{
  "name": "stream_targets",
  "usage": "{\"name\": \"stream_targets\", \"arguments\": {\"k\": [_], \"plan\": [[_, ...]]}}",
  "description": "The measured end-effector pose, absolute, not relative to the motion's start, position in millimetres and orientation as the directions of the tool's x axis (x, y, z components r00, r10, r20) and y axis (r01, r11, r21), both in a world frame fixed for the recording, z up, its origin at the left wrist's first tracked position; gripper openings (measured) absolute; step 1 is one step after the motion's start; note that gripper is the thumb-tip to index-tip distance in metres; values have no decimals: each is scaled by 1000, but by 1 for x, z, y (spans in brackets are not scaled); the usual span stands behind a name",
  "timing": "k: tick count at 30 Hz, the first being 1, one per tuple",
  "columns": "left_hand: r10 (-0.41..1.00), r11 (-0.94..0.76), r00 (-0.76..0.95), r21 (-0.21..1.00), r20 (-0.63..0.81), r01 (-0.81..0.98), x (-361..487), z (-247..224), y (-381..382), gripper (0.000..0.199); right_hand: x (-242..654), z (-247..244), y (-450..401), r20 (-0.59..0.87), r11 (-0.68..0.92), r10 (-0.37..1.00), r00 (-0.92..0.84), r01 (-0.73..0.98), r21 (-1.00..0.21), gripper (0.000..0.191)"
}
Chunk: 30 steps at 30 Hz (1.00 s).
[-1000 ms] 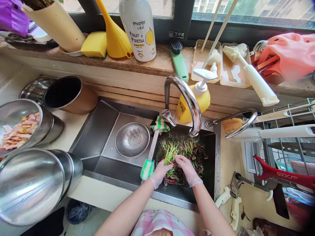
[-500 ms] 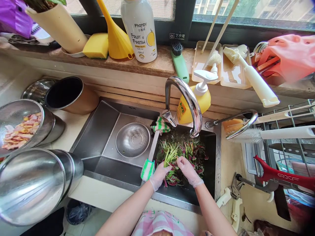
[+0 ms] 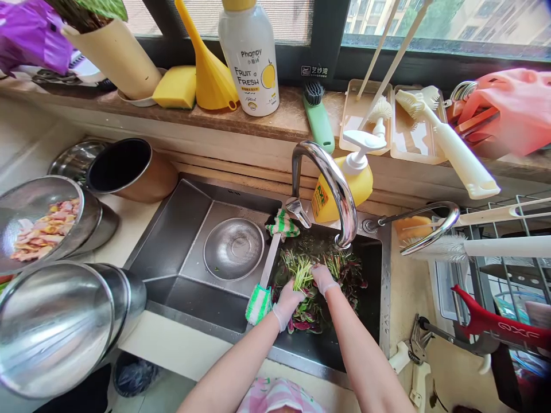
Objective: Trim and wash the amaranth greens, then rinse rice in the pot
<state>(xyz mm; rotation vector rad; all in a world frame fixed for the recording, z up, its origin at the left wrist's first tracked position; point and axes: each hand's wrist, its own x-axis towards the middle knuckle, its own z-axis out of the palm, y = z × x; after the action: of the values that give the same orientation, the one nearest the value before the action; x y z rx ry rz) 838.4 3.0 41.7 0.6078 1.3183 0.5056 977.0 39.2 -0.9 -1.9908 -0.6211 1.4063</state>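
Observation:
Leafy greens with green stems and purple-red leaves [image 3: 307,318] lie in water in the right basin of the dark sink [image 3: 370,287]. My left hand [image 3: 287,303], in a clear glove, is closed round a bunch of the stems from the left. On the right side of the same bunch is my right hand [image 3: 322,279], also gloved, its fingers closed on the stems. More greens float behind and to the right of my hands. The chrome faucet [image 3: 329,166] arches over the back of this basin.
A metal strainer [image 3: 233,249] sits in the left basin. A bar with green-striped cloths [image 3: 258,304] lies on the divider. Yellow soap bottle [image 3: 344,189] stands behind the faucet. Pots and a colander of meat [image 3: 47,229] are at left, a wire rack [image 3: 516,275] at right.
My right hand has moved slightly back and left, closer to the stem bunch. My left hand has shifted a little right. The whole view has moved slightly.

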Motion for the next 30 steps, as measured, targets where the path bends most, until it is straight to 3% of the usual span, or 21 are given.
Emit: {"name": "stream_targets", "arguments": {"k": [3,7,9,12,15,17,20,23,26,28,30], "plan": [[627,775,194,629,-755,-57,839,44,2,43,977,5,33,-705,-742,633,321,-11,-671,23],[671,741,245,646,-700,-184,835,52,-5,62,976,30,8,-683,-700,649,336,-88,-709,24],[691,716,290,681,-662,-154,834,54,-8,68,973,47,-6,-669,-659,659,343,-167,-734,28],[714,637,351,770,-606,36,832,57,-12,60,966,75,-23,-680,-584,661,318,-351,-732,35],[799,441,336,866,-498,236,830,60,-13,43,960,101,-30,-702,-542,652,288,-470,-697,45],[837,347,349,901,-422,259,828,64,-14,37,956,115,-30,-703,-530,655,277,-495,-688,48],[806,403,384,893,-451,201,825,72,-14,37,954,129,-27,-683,-519,678,273,-480,-707,54],[773,498,370,854,-515,148,822,82,-13,38,964,139,-42,-627,-538,694,353,-324,-778,56],[789,499,366,862,-493,85,817,90,-9,40,991,152,-86,-457,-567,722,519,65,-821,49],[784,529,347,846,-514,58,815,91,-5,42,1011,164,-125,-314,-617,716,623,355,-703,49],[763,580,315,813,-564,50,816,89,-4,40,1024,174,-160,-168,-709,676,718,571,-415,57]]}}
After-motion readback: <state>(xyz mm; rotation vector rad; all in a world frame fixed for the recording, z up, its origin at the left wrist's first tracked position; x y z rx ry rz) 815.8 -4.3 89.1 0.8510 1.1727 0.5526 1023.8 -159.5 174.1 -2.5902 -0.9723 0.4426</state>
